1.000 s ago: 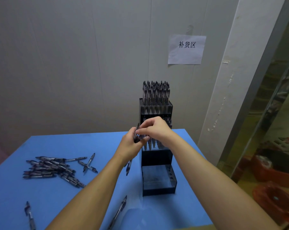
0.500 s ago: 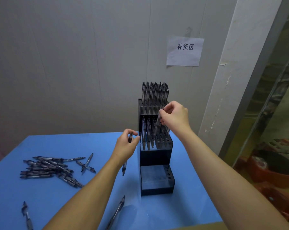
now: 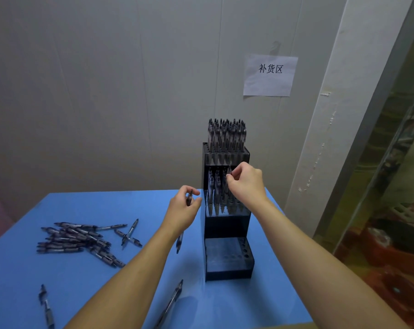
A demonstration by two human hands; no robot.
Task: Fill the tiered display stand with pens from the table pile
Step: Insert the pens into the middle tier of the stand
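Pens in my grip: my right hand (image 3: 245, 184) pinches the top of one pen (image 3: 229, 173) between thumb and fingertips, holding it upright over the middle tier so that, as I judge it, the tip can drop straight into a hole.
Spare pens: my left hand (image 3: 183, 210) curls around at least one more pen (image 3: 189, 197), held just left of the stand so the right hand has a short reach; a tip shows below that wrist, though I cannot tell if it belongs to the same pen.
Display stand: the black tiered display stand (image 3: 227, 224) sits at centre frame on the blue tabletop (image 3: 87, 281), stepped so each row stays visible.
Top tier: packed with upright pens (image 3: 226, 136); it looks full.
Middle tier: several pens stand in it; my hand hides its right part, so I cannot tell how many holes remain.
Bottom tier: the lowest block (image 3: 227, 255) shows bare holes, nothing in it yet.
Pile: the loose pen pile (image 3: 80, 241) lies at left of frame, well apart from the stand, with strays (image 3: 45, 305) toward the lower edge.
Progress: roughly halfway, by my judgement.
Wall: a paper sign (image 3: 270, 76) hangs at upper right.
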